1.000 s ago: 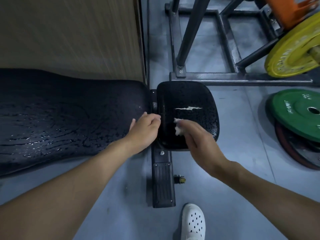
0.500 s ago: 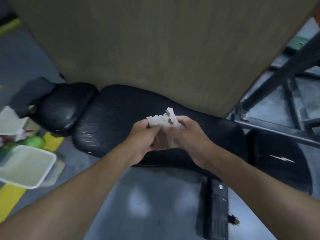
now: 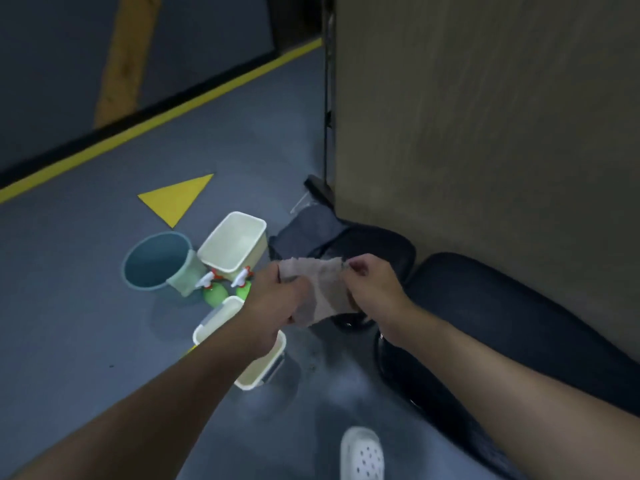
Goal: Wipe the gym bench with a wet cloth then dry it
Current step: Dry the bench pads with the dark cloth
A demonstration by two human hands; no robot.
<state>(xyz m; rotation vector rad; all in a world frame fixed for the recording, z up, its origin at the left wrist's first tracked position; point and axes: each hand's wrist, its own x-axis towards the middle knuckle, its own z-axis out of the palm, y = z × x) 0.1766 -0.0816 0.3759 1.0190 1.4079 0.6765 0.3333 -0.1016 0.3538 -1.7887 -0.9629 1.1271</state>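
A pale, damp-looking cloth (image 3: 320, 289) is stretched between both hands at mid-frame. My left hand (image 3: 277, 303) grips its left edge and my right hand (image 3: 372, 289) pinches its upper right corner. Behind and to the right lies the black padded gym bench (image 3: 502, 317), its long pad running to the lower right and its smaller end pad (image 3: 377, 247) just beyond my right hand. The cloth hangs in the air above the floor, beside the bench's end.
On the floor to the left stand a blue-grey bucket (image 3: 156, 261), two cream plastic tubs (image 3: 235, 242) (image 3: 221, 318) and two green spray bottles (image 3: 214, 292). A dark cloth (image 3: 304, 230) drapes by the bench end. A brown wall panel (image 3: 485, 116) rises behind. My white shoe (image 3: 362, 452) is below.
My view has swung left from the seat end of the bench to its other end. Both hands lifted the cloth off the seat pad and now hold it spread between them.
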